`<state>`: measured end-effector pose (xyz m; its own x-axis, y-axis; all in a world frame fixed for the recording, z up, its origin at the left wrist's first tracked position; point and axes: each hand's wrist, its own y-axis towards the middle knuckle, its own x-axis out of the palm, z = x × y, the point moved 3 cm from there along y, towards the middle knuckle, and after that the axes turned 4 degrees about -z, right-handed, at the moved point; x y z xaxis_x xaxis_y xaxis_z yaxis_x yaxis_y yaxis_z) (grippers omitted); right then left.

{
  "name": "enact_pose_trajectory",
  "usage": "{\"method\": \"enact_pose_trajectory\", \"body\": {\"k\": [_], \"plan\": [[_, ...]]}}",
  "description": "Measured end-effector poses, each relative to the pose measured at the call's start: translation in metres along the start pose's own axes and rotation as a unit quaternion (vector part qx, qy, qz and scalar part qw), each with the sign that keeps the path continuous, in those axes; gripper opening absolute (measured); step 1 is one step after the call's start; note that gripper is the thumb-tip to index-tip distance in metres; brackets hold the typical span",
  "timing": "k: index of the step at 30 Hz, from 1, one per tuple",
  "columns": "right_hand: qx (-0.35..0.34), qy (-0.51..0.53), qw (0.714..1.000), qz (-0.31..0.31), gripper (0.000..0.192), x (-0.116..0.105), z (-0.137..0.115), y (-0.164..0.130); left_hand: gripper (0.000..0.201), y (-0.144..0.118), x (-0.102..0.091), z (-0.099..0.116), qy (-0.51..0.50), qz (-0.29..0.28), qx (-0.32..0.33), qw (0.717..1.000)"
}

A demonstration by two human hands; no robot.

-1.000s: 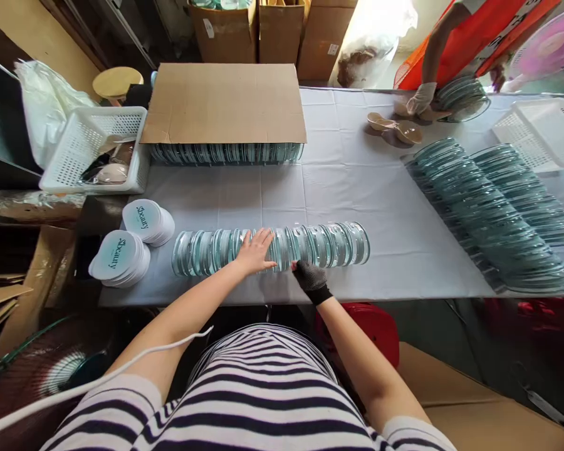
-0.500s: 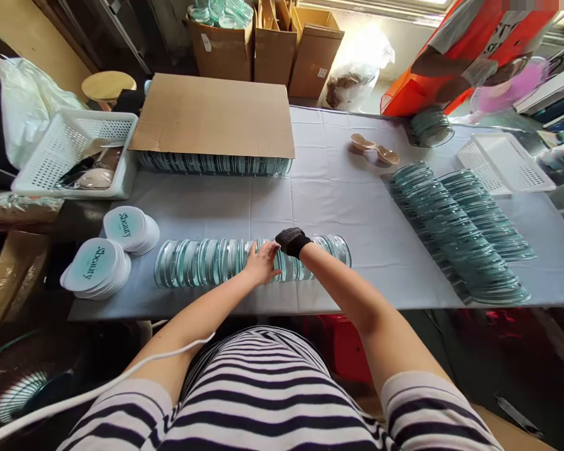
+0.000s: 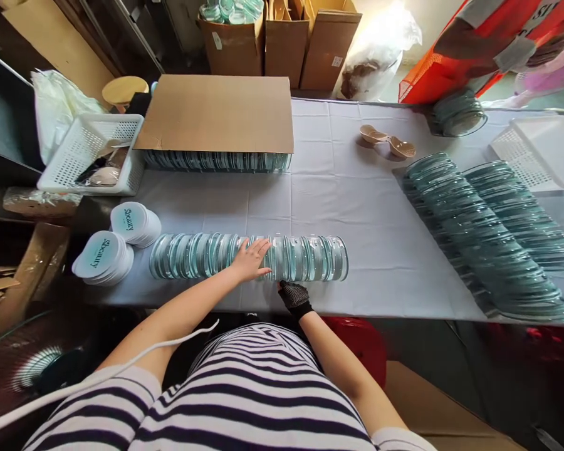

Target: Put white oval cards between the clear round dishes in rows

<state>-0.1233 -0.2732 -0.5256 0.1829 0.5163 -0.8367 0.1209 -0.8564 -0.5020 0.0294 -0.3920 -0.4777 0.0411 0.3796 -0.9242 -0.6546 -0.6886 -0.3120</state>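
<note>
A long row of clear, teal-tinted round plastic cases (image 3: 192,257) stands on edge across the table in front of me. My left hand (image 3: 252,260) lies on top of the row near its middle, open, fingers spread over the cases. At the row's near side is my right hand (image 3: 295,297), in a black mesh glove. Its fingers are curled closed close to the lower edges of the cases; whatever they hold, if anything, is hidden. Left of the row sit two stacks of white printed cards, a front stack (image 3: 102,258) and a back stack (image 3: 135,224).
Cardboard (image 3: 216,113) covers more cases at the back. A white basket (image 3: 51,178) holds small items. To the right are two tan cups (image 3: 388,141), slanting rows of cases (image 3: 486,232) and a white crate (image 3: 540,153). A person in an orange vest (image 3: 430,66) stands beyond the table.
My right hand has come from the far top of the row down to its near side. My left hand has shifted slightly left along the cases. The camera view has turned a little.
</note>
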Motion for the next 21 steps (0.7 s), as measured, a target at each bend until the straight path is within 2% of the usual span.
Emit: {"method": "enact_pose_trajectory", "body": {"k": [1,3,5,7,9,11,13,16,18,21], "plan": [[-0.006,0.004,1.0,0.005,0.034,-0.006,0.003,-0.001,0.079,0.0,-0.002,0.002,-0.008,-0.002,-0.004,1.0],[-0.013,0.007,0.999,0.034,0.039,-0.033,0.011,-0.002,0.082,0.003,-0.008,0.01,-0.024,0.001,-0.005,1.0],[0.005,-0.006,0.996,0.085,0.043,-0.075,0.023,0.006,0.085,0.013,-0.014,0.024,-0.035,0.007,0.008,0.999],[0.034,-0.051,0.993,0.097,0.041,-0.12,0.035,0.023,0.088,0.025,-0.016,0.039,-0.037,-0.006,0.014,0.999],[0.041,-0.101,0.994,0.031,0.037,-0.154,0.04,0.049,0.089,0.037,-0.013,0.052,-0.03,-0.028,0.001,0.999],[0.025,-0.12,0.992,-0.042,0.032,-0.172,0.038,0.076,0.086,0.044,-0.009,0.059,-0.016,-0.033,-0.009,0.999],[-0.001,-0.118,0.99,-0.078,0.027,-0.179,0.031,0.096,0.084,0.047,-0.004,0.061,-0.006,-0.023,-0.005,1.0],[-0.038,-0.118,0.989,-0.082,0.024,-0.176,0.02,0.104,0.085,0.046,-0.002,0.059,-0.006,-0.016,-0.002,1.0],[-0.05,-0.115,0.99,-0.059,0.023,-0.17,0.019,0.092,0.087,0.045,-0.004,0.058,-0.014,-0.014,-0.01,1.0],[-0.049,-0.108,0.993,-0.019,0.029,-0.152,0.028,0.056,0.084,0.046,-0.005,0.058,-0.023,-0.02,-0.018,0.999]]}}
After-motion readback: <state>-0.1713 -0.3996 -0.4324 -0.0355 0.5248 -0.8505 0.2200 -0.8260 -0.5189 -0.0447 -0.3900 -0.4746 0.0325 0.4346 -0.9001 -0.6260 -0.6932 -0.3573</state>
